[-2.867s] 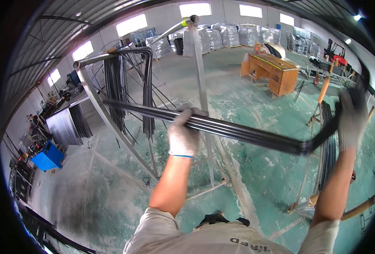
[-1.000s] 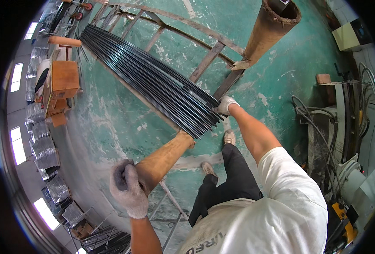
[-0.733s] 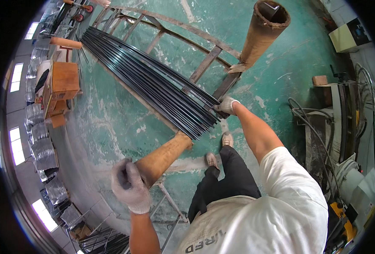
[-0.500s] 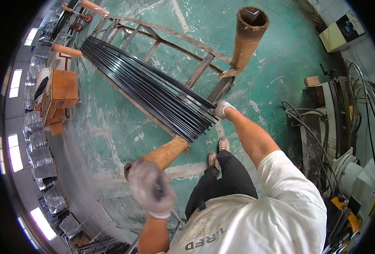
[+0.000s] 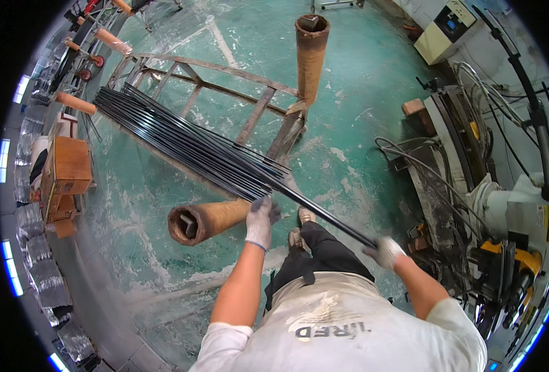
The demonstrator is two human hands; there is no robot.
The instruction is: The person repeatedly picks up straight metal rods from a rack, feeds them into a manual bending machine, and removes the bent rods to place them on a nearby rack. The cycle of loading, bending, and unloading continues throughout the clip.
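A bundle of long black metal rods [image 5: 181,146] lies across a rusty steel rack [image 5: 252,118]. A few of the rods [image 5: 324,214] stick out of the bundle toward me. My right hand [image 5: 383,251], in a white glove, grips their near end. My left hand [image 5: 261,220], also gloved, rests on the same rods where they leave the bundle, next to a rusty brown post [image 5: 206,220] of the rack. A second brown post [image 5: 310,53] stands on the far side of the bundle.
The floor [image 5: 361,111] is worn green concrete. A machine with cables and hoses [image 5: 473,186] stands close on my right. A wooden cabinet [image 5: 66,170] and wrapped bundles are at the left. More racks and rollers stand at the far left.
My left hand has left the top of the brown post and gone to the rods. My right hand has pulled a few rods out of the bundle toward me.
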